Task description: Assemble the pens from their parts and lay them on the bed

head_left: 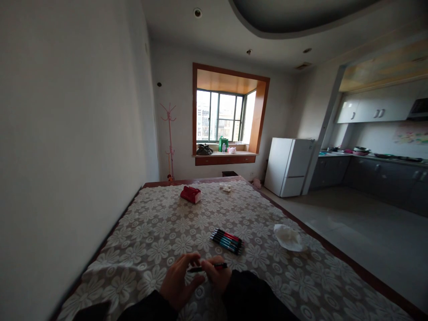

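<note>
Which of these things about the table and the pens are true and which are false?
1. Both hands hold one pen between them. True: the left hand and right hand grip it together.
2. The bundle of pens lies on the floor. False: it lies on the flowered tablecloth.
3. A red box sits at the far end of the table. True.
4. The crumpled tissue is in the left hand. False: it lies on the cloth, to the right of the pens.
</note>
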Demonstrator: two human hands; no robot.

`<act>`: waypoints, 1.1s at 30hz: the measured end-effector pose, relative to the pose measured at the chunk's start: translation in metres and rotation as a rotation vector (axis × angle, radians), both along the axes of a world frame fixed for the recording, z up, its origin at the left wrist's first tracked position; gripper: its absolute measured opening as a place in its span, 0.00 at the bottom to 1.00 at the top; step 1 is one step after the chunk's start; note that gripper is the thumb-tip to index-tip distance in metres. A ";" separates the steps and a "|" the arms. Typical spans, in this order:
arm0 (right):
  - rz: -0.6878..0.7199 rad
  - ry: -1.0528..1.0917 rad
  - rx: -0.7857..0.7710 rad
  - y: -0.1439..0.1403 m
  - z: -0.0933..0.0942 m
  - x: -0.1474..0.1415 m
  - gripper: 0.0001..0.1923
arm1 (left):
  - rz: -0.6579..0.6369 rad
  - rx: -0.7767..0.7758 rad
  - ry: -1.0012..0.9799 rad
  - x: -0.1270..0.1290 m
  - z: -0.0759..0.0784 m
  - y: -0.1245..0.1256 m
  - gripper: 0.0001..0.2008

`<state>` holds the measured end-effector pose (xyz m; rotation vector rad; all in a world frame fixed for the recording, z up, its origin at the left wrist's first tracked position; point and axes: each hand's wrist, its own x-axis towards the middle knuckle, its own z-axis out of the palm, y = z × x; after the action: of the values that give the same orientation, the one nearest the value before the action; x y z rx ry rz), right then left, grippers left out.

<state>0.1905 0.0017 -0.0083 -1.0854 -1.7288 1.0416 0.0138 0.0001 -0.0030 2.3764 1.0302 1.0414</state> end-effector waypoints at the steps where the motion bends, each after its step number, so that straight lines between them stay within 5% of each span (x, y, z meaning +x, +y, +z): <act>1: 0.005 -0.006 0.004 0.000 0.000 0.000 0.33 | 0.016 0.004 0.000 0.000 0.000 0.000 0.12; 4: 0.015 -0.015 0.013 0.001 -0.002 0.000 0.32 | 0.031 -0.001 0.027 0.000 -0.001 0.000 0.04; 9: 0.022 -0.029 0.020 -0.001 -0.001 0.000 0.31 | -0.032 -0.016 0.056 0.000 0.003 -0.001 0.13; 17: 0.041 -0.003 -0.007 0.001 -0.005 0.000 0.31 | 0.004 -0.014 0.062 0.001 0.003 -0.001 0.05; 33: 0.019 -0.037 0.087 0.005 -0.015 0.000 0.29 | -0.026 -0.031 0.049 0.001 0.002 -0.001 0.06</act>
<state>0.1909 0.0069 -0.0238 -1.0416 -1.8002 0.9539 0.0149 -0.0008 -0.0006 2.3950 1.0219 0.9566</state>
